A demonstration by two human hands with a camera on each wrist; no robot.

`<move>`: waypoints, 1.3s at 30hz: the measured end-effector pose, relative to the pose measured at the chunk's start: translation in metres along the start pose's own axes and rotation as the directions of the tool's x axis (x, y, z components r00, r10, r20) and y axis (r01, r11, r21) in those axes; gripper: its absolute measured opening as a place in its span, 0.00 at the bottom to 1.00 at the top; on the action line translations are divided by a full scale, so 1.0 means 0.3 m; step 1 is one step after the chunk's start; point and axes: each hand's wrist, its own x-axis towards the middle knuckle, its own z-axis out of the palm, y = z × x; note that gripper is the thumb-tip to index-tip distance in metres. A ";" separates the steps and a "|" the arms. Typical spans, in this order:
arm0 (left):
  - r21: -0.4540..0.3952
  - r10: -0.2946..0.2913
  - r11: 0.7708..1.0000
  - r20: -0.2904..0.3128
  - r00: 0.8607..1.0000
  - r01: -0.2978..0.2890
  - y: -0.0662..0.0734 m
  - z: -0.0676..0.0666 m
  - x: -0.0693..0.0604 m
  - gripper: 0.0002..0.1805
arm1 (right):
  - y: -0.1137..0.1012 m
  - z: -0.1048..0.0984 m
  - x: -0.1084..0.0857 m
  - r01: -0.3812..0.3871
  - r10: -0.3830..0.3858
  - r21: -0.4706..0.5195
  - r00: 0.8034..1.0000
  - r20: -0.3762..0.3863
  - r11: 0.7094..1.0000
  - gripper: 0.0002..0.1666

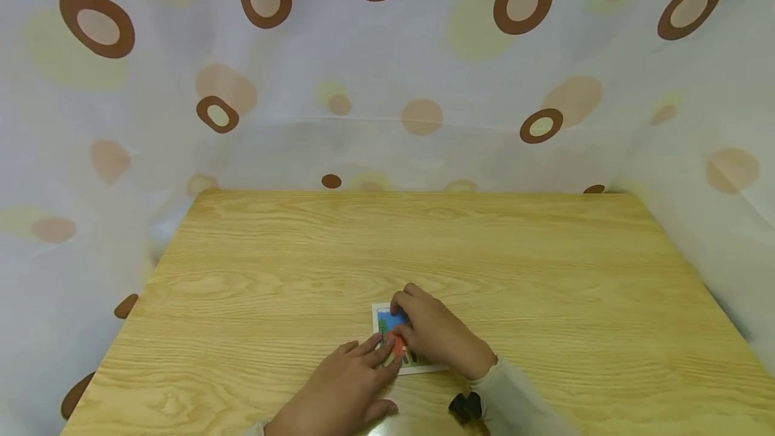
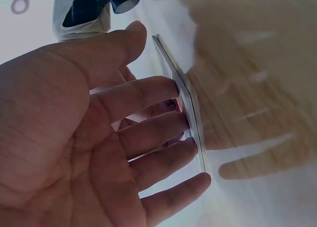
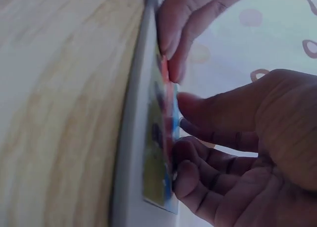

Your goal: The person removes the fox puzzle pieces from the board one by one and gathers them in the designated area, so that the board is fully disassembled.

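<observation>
A small white-bordered picture board, with blue, green and red areas, lies flat on the wooden table. My left hand reaches in from the lower left, its fairly straight fingertips touching the board's left and middle part. In the left wrist view the board's thin edge shows as two layers. From the right, my right hand bends over the picture, thumb and fingertips on its upper and middle part. The right wrist view shows that hand's curled fingers against the picture; whether they pinch a piece is hidden.
The wooden table extends around the board. A patterned cloth hangs behind it and along both sides. A black device sits at the right wrist beside the light sleeve.
</observation>
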 end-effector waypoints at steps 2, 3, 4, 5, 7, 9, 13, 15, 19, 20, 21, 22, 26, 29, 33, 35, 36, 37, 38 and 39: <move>-0.023 0.005 1.000 0.008 1.000 -0.004 -0.001 -0.005 -0.003 0.37 | -0.001 -0.001 0.000 -0.007 0.008 0.012 1.000 -0.012 1.000 0.09; -0.039 0.007 0.999 0.009 1.000 -0.007 -0.002 -0.007 -0.005 0.36 | -0.001 -0.002 0.000 -0.010 0.010 0.018 1.000 -0.017 1.000 0.09; -0.051 0.008 0.999 0.010 1.000 -0.008 -0.004 -0.009 -0.007 0.36 | -0.002 -0.002 0.000 -0.012 0.012 0.020 1.000 -0.021 1.000 0.09; -0.062 0.008 0.998 0.011 1.000 -0.008 -0.006 -0.011 -0.009 0.36 | -0.004 -0.002 0.001 -0.013 0.014 0.021 1.000 -0.022 1.000 0.09; -0.070 0.007 0.998 0.015 1.000 -0.006 -0.008 -0.015 -0.013 0.35 | -0.007 0.000 0.005 -0.012 0.012 0.019 1.000 -0.021 1.000 0.08; -0.071 0.008 0.997 0.021 1.000 -0.007 -0.011 -0.018 -0.014 0.35 | -0.011 0.002 0.009 -0.010 0.010 0.009 1.000 -0.012 1.000 0.08; -0.067 0.012 0.998 0.037 0.999 -0.010 -0.012 -0.023 -0.015 0.36 | -0.019 0.001 0.011 -0.019 0.019 0.017 1.000 -0.005 1.000 0.09; -0.074 0.015 0.997 0.038 0.999 -0.012 -0.013 -0.023 -0.015 0.37 | -0.023 -0.001 0.008 -0.024 0.024 0.017 1.000 -0.020 1.000 0.09; -0.082 0.016 0.997 0.026 1.000 -0.014 -0.011 -0.023 -0.015 0.37 | -0.029 -0.003 -0.008 -0.001 -0.002 -0.044 0.998 -0.066 0.999 0.04; -0.075 0.018 0.997 0.023 1.000 -0.016 -0.011 -0.023 -0.014 0.37 | -0.030 -0.003 -0.012 0.009 -0.014 -0.069 0.997 -0.078 0.998 0.03; -0.063 0.019 0.998 0.019 1.000 -0.018 -0.010 -0.021 -0.013 0.37 | -0.030 -0.002 -0.016 0.017 -0.026 -0.098 0.996 -0.088 0.995 0.03; -0.038 0.021 0.999 0.010 1.000 -0.020 -0.010 -0.019 -0.010 0.36 | -0.031 0.000 -0.020 0.025 -0.038 -0.129 0.995 -0.097 0.991 0.02; 0.117 0.034 0.993 -0.075 0.997 -0.025 -0.010 -0.009 0.006 0.32 | -0.027 0.010 -0.028 0.043 -0.068 -0.201 0.991 -0.119 0.979 0.05; 0.211 0.041 0.977 -0.153 0.987 -0.008 -0.012 0.000 0.018 0.27 | -0.021 0.016 -0.029 0.048 -0.071 -0.191 0.991 -0.115 0.980 0.08; 0.232 0.022 0.972 -0.181 0.983 0.021 -0.016 0.008 0.024 0.23 | -0.019 0.013 -0.027 0.044 -0.053 -0.116 0.996 -0.077 0.992 0.08; 0.244 0.017 0.970 -0.174 0.985 0.026 -0.017 0.008 0.026 0.22 | -0.021 0.008 -0.024 0.041 -0.045 -0.085 0.998 -0.053 0.996 0.07; 0.241 0.015 0.970 -0.172 0.985 0.028 -0.017 0.007 0.026 0.23 | -0.024 0.006 -0.021 0.041 -0.044 -0.076 0.998 -0.043 0.996 0.05; 0.248 0.016 0.968 -0.170 0.985 0.027 -0.017 0.006 0.027 0.24 | -0.025 0.005 -0.018 0.042 -0.044 -0.071 0.998 -0.033 0.997 0.03; 0.258 0.020 0.966 -0.170 0.985 0.025 -0.016 0.005 0.029 0.24 | -0.027 0.005 -0.015 0.045 -0.047 -0.069 0.999 -0.024 0.997 0.02; 0.267 0.024 0.963 -0.170 0.985 0.022 -0.015 0.004 0.030 0.24 | -0.028 0.005 -0.012 0.046 -0.048 -0.066 0.999 -0.020 0.997 0.03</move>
